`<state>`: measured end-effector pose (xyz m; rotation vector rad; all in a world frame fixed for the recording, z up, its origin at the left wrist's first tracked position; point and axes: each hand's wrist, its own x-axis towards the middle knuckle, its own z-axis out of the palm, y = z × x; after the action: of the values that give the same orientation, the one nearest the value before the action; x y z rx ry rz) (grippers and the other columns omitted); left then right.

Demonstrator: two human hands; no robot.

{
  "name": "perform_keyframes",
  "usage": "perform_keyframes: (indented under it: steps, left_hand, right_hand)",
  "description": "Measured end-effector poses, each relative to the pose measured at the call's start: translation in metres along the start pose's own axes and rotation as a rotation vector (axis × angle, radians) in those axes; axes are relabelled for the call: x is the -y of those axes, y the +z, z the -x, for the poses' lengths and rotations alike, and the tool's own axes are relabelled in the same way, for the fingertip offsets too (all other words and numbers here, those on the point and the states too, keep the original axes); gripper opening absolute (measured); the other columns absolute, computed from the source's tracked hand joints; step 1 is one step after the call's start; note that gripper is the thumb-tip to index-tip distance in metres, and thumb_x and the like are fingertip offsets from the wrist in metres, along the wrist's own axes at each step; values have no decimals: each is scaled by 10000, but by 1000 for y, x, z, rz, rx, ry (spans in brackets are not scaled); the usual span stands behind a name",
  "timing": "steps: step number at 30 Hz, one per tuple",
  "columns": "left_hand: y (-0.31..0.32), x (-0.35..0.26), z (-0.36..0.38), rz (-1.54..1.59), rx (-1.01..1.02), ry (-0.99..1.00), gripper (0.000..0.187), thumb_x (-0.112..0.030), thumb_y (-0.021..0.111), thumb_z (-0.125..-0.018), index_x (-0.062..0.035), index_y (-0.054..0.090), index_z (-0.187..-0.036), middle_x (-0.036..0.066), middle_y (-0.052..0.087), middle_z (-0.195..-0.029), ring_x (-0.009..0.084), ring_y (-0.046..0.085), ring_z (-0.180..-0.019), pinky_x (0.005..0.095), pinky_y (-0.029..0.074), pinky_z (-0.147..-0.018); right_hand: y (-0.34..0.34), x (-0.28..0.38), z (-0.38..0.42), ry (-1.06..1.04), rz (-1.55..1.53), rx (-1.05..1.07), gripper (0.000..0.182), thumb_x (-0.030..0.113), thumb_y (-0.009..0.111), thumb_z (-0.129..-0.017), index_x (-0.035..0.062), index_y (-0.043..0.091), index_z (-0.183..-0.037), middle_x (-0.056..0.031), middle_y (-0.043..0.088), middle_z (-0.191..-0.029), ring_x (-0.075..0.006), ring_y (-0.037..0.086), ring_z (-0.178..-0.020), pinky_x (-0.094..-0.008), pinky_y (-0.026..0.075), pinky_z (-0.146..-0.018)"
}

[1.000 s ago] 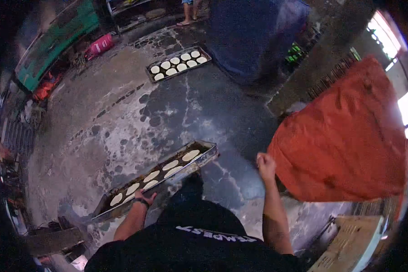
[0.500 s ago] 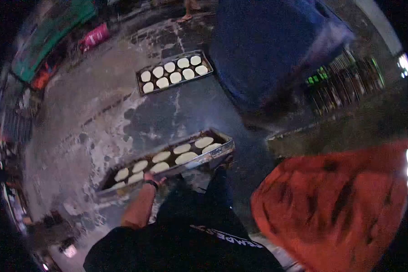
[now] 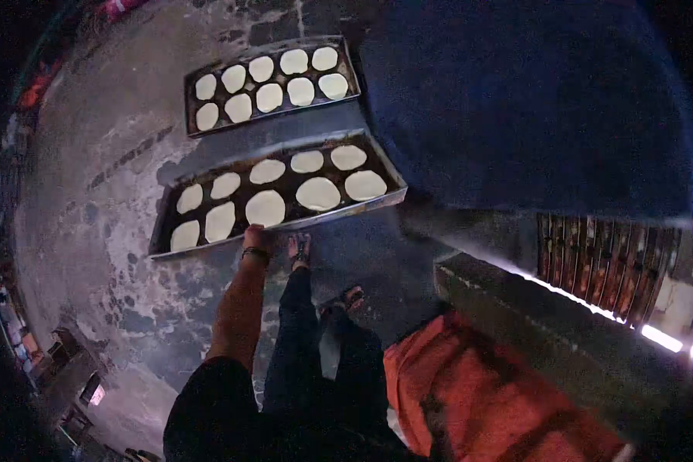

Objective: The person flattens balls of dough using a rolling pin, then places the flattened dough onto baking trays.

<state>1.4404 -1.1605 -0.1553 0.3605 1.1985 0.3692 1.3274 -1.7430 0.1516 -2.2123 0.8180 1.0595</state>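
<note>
My left hand (image 3: 257, 237), with a dark band at the wrist, grips the near long edge of a dark metal baking tray (image 3: 356, 211). The tray lies low over the floor, its right end a little farther from me than its left. Two rows of flat, pale dough rounds (image 3: 265, 209) sit in it. A second baking tray (image 3: 273, 112) with similar dough rounds (image 3: 269, 98) rests on the floor just beyond, roughly parallel. My right hand is out of view. My bare feet (image 3: 299, 248) stand just on the near side of the held tray.
A large blue cloth (image 3: 531, 108) hangs at the upper right beside the trays. An orange-red cloth (image 3: 470, 393) is at my lower right. Between them run a concrete ledge (image 3: 531, 308) and a slatted rack (image 3: 593, 262). The concrete floor (image 3: 108, 208) is worn and stained.
The held tray has moved forward, closer to the other tray, and levelled out. My left arm has stretched out with it. The view has tilted down, showing my feet.
</note>
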Motion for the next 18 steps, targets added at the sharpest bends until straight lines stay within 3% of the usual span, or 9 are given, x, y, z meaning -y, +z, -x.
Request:
perform_keyframes:
  steps: [3,6,11,13,16,17,18]
  left_hand:
    - [5,31,-92,-14,27,90,359,-259,591,-760,-53,618,-1052,116,639,-942,313,620,-838,432,527,-738]
    - [25,51,-144,84,-88,58,297,-214,570,-791,-43,613,-1031,105,607,-888,301,607,-798,436,542,-709]
    - [23,89,-172,189,-210,-51,201,-138,536,-843,-26,606,-994,88,553,-798,281,584,-731,441,567,-661]
    - [-21,124,-216,-313,-96,311,212,-149,553,-840,-27,615,-1001,103,586,-839,283,602,-767,436,567,-664]
    - [-43,134,-235,-1067,10,479,230,-174,566,-852,-22,634,-1009,173,638,-971,320,618,-945,462,551,-740]
    - [-38,140,-249,-636,-13,346,236,-189,574,-854,-19,639,-1003,188,643,-995,332,611,-989,475,537,-782]
    - [-32,133,-245,-759,52,296,270,-210,556,-868,-10,615,-1040,198,629,-1045,343,594,-1034,488,504,-841]
  right_hand:
    - [30,3,-30,107,110,94,251,202,509,-951,14,577,-1102,-68,610,-894,-212,564,-744,-337,479,-702]
    - [53,65,-107,-22,246,156,268,216,512,-947,12,575,-1109,-72,613,-907,-217,567,-759,-344,480,-710]
    - [144,321,-268,-616,389,191,297,240,517,-940,10,572,-1120,-78,616,-929,-226,573,-786,-354,482,-723]
    - [195,418,-306,-803,409,203,309,249,519,-937,9,571,-1124,-80,618,-938,-229,575,-796,-358,483,-728]
    - [256,509,-336,-929,461,209,327,263,522,-933,7,569,-1131,-84,620,-951,-234,578,-812,-365,485,-736]
    - [267,524,-341,-936,487,212,333,268,523,-932,7,569,-1133,-85,621,-955,-236,579,-817,-367,485,-739]
    - [276,528,-344,-929,507,216,339,273,524,-931,6,568,-1136,-86,621,-959,-238,581,-822,-369,485,-742]
